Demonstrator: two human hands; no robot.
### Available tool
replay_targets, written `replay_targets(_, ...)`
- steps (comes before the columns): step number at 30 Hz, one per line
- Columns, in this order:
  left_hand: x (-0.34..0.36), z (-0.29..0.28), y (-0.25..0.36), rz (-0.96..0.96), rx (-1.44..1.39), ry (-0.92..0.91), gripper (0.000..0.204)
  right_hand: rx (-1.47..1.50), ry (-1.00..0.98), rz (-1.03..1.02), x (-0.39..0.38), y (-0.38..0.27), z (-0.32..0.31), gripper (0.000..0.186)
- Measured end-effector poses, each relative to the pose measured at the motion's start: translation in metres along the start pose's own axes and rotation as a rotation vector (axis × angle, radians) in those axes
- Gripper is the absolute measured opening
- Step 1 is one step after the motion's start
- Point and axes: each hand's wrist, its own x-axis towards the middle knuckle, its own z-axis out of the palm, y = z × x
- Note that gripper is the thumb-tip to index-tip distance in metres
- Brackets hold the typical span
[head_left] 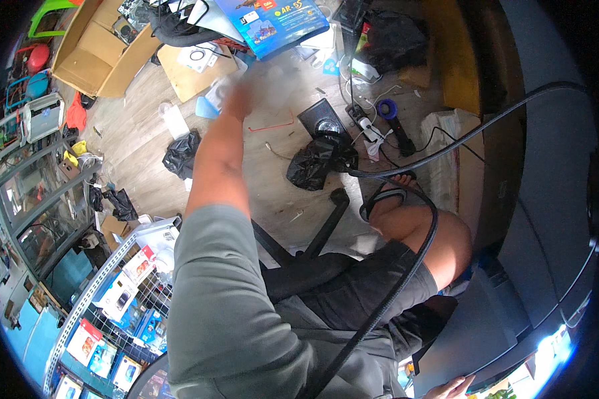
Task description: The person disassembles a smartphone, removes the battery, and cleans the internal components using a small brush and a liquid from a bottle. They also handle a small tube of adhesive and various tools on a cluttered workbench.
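My left arm stretches toward the upper middle; its hand (253,90) is smeared into a pale blur just below a blue printed box (273,23), near a cardboard sheet (186,76). Whether it holds anything cannot be seen. At the bottom right, my right hand (449,388) has bent fingers on the edge of a dark panel (462,352), partly out of frame. A thick black cable (406,279) runs diagonally across my lap. On the floor below my left hand lie a thin red rod (271,126), a black speaker-like box (316,116) and a crumpled black bag (309,166).
An open cardboard box (100,60) stands upper left. A power strip (363,123) with cords and a blue-black tool (396,123) are on the floor. A wire rack of packages (113,299) is lower left. A chair base (313,233) is beneath me.
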Motion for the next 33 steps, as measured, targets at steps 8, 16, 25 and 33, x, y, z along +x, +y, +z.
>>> replay_targets(8, -0.113, -0.041, 0.014, -0.105, -0.137, 0.029, 0.062, -0.045, 0.038, 0.015, -0.013, -0.006, -0.002, 0.058)
replay_targets(16, -0.131, -0.014, 0.103, 0.089, -0.373, 0.227, 0.025, -0.001, 0.063, 0.063, -0.014, -0.008, -0.005, 0.064)
replay_targets(25, -0.111, -0.023, 0.173, 0.048, -0.692, 0.203, 0.024, 0.157, 0.247, -0.056, -0.039, 0.107, 0.072, 0.068)
replay_targets(33, -0.143, -0.064, 0.188, 0.165, -0.736, 0.212, 0.017, 0.454, 0.312, 0.003, -0.040, 0.068, 0.069, 0.077)
